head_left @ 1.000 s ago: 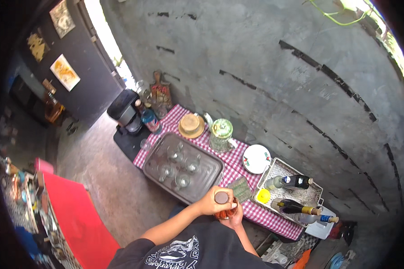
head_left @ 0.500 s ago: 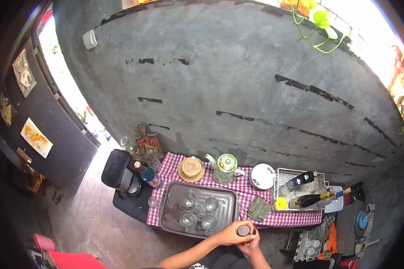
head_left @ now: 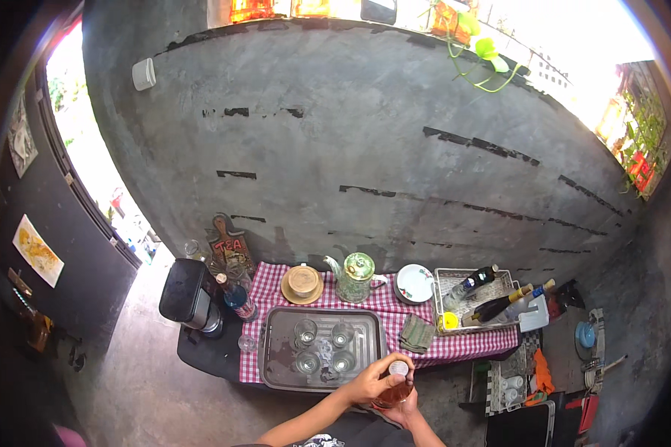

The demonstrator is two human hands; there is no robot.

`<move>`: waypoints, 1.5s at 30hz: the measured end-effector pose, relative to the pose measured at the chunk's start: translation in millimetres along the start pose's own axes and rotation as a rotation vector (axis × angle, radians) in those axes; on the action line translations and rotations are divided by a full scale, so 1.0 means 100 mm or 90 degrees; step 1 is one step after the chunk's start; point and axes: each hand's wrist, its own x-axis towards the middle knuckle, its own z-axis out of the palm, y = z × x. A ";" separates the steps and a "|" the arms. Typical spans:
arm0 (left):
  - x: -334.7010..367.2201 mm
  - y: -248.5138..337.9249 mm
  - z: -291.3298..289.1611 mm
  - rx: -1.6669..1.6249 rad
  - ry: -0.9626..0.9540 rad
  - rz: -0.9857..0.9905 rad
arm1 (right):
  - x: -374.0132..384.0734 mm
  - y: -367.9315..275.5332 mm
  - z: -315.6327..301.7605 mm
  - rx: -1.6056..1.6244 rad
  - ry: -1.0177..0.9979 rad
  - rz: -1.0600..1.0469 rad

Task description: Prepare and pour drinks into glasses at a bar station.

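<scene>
My hands hold a small clear bottle (head_left: 393, 395) of reddish-brown liquid in front of the table's near edge. My left hand (head_left: 370, 384) is closed about its upper part, beside the round, pale top. Beneath, my right hand (head_left: 407, 411) wraps the lower body, its fingers partly hidden. Just beyond, a dark brown tray (head_left: 276, 372) carries several clear glass cups (head_left: 342, 334) in two rows. A folded green cloth (head_left: 417, 334) lies to the tray's right.
Behind the tray stand a wooden lidded cup (head_left: 303, 280), a green patterned teapot (head_left: 356, 276) and stacked white plates (head_left: 414, 283). A white basket (head_left: 462, 279) with bottles is at right. A black coffee machine (head_left: 186, 290) and a blue-labelled bottle (head_left: 238, 299) are at left.
The bottle in my hands has tilted, so its reddish-brown body now shows below its top, which looked dark brown before and is now pale. The view has shifted slightly.
</scene>
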 end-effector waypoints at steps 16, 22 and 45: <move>-0.78 -0.16 0.95 0.101 0.042 0.082 | -0.72 0.81 -0.40 0.010 -0.063 -0.181; -1.26 -0.23 1.27 0.164 0.134 0.109 | -0.90 1.35 -0.57 0.090 -0.113 -0.235; -2.76 0.74 0.19 0.171 0.091 0.010 | -0.54 2.55 0.52 -0.025 -0.137 -0.119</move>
